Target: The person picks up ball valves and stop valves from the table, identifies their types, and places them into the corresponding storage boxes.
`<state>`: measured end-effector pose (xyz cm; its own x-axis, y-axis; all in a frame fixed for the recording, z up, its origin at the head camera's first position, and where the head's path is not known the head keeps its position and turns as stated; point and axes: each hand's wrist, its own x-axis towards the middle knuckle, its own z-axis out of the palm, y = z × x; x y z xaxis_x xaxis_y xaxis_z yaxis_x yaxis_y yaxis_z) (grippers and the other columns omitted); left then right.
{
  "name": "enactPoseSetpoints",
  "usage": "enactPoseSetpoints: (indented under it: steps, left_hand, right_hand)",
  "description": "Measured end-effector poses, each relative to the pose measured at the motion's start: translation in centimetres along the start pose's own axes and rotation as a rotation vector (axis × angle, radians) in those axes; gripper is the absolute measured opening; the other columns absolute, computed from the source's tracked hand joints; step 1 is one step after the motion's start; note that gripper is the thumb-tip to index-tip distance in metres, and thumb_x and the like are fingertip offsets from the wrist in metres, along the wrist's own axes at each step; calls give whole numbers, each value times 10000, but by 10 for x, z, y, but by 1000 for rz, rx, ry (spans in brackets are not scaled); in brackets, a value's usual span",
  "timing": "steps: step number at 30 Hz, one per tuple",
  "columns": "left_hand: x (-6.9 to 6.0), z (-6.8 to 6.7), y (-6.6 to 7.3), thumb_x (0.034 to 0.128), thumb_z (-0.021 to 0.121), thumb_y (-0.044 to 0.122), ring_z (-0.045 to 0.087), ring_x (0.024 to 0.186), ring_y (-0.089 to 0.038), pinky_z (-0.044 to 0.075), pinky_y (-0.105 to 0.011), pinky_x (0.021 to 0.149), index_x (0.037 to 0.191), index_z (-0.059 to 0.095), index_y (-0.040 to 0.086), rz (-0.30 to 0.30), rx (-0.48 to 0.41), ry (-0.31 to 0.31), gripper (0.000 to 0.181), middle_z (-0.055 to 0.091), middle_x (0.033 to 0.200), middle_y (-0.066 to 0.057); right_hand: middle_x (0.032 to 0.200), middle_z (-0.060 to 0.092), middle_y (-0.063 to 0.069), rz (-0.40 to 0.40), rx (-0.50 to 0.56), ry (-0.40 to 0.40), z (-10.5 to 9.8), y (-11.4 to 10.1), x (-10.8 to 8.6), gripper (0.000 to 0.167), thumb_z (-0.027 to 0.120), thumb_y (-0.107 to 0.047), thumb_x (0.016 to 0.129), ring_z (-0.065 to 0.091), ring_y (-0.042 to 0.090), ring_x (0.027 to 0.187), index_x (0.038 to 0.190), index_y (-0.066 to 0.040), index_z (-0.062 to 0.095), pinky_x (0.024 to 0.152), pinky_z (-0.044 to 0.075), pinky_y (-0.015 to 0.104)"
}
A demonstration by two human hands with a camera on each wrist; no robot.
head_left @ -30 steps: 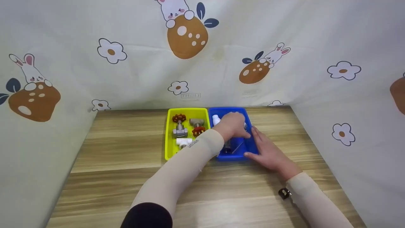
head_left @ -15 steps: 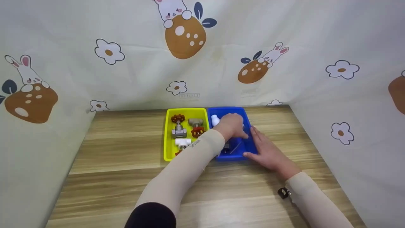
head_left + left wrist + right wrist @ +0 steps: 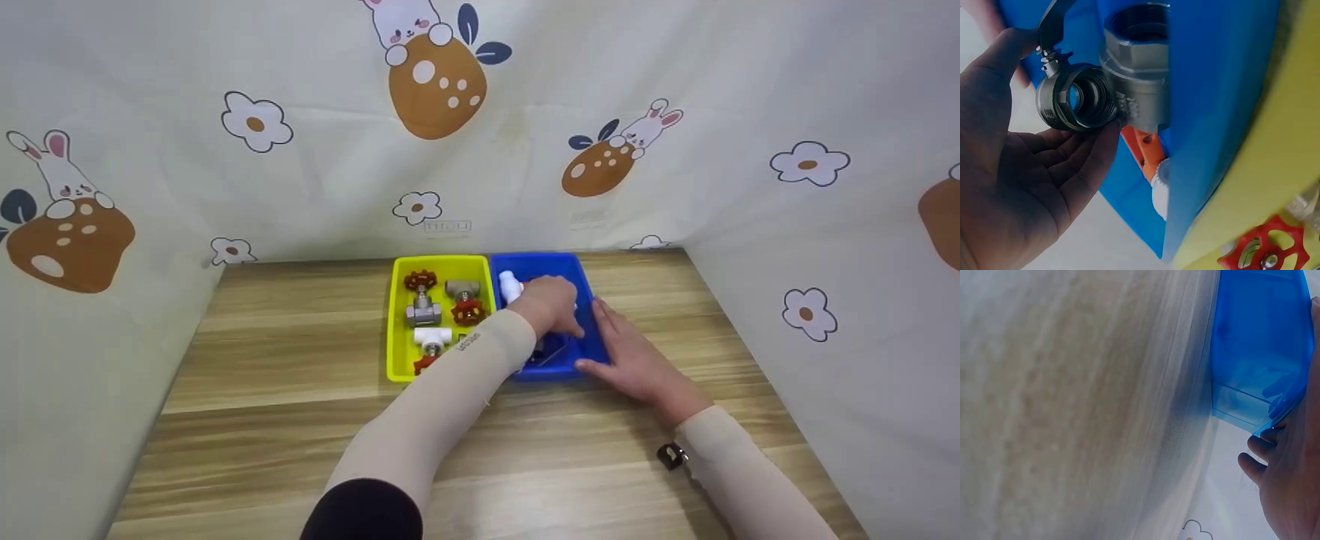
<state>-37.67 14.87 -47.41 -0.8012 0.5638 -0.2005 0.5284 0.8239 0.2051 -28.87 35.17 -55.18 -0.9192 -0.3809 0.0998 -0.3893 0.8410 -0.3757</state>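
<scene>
My left hand [image 3: 551,304] reaches into the blue tray [image 3: 534,259]. In the left wrist view it holds a metal ball valve [image 3: 1081,98] with a lever handle, thumb at the handle and fingertips under the body. A second metal valve body [image 3: 1139,101] stands right beside it, partly hidden by the tray wall. A white valve [image 3: 510,286] lies at the tray's far left, and its orange handle [image 3: 1148,151] shows in the left wrist view. My right hand [image 3: 637,364] rests along the outside of the tray's right wall, fingers extended.
Touching the blue tray on its left is a yellow tray [image 3: 391,322]. It holds a metal gate valve [image 3: 422,309] with a red wheel, a greyish valve [image 3: 463,291] and a white valve [image 3: 433,339]. Patterned cloth [image 3: 330,187] rises behind the wooden table [image 3: 262,352].
My left hand has shifted slightly toward the near side inside the blue tray, so more of the white valve shows. The right hand stays against the tray wall.
</scene>
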Motion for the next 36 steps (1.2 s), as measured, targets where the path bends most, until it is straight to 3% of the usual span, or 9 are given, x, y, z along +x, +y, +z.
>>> enactPoseSetpoints:
  steps: [5,13,17,21,29,36]
  left_hand:
    - [1,1,4,948,838,599,664,1241,-252,498,-439,1194,1432,735,120,-12,28,-53,689,743,1389,-68]
    - [10,6,6,921,852,590,691,1211,-256,525,-402,1148,1321,794,93,58,149,-67,640,758,1359,-97]
    - [15,6,8,931,842,602,672,1231,-249,507,-396,1170,1397,755,88,38,154,-123,699,735,1410,-97]
    - [8,2,11,933,852,575,668,1216,-246,511,-389,1160,1403,746,70,38,163,-124,698,734,1408,-114]
    - [8,-4,24,973,813,585,614,1315,-210,462,-370,1217,1531,669,134,-53,227,-243,732,668,1525,-60]
    - [8,-2,27,961,822,579,624,1328,-220,470,-376,1215,1524,672,135,-39,268,-225,732,680,1512,-62]
  right_hand:
    - [1837,125,207,12,11,-13,-1,-1,-1,1113,688,-612,1038,214,450,1663,1767,-19,91,1321,237,628]
    - [1821,160,244,-30,29,13,-1,1,1,1125,716,-588,1024,240,464,1652,1755,19,113,1317,258,620]
    - [1818,165,252,-28,30,10,-1,1,1,1131,709,-603,1022,238,471,1650,1753,23,114,1319,255,619]
    - [1819,165,249,-21,27,5,-2,-1,0,1131,698,-617,1022,240,470,1650,1753,22,118,1319,255,619]
    - [1824,158,237,-3,12,-11,-3,-1,0,1128,685,-631,1026,240,460,1654,1758,11,115,1319,253,622]
    - [1829,150,223,7,22,-14,-3,-1,0,1129,692,-626,1024,227,447,1661,1763,-6,106,1322,247,621]
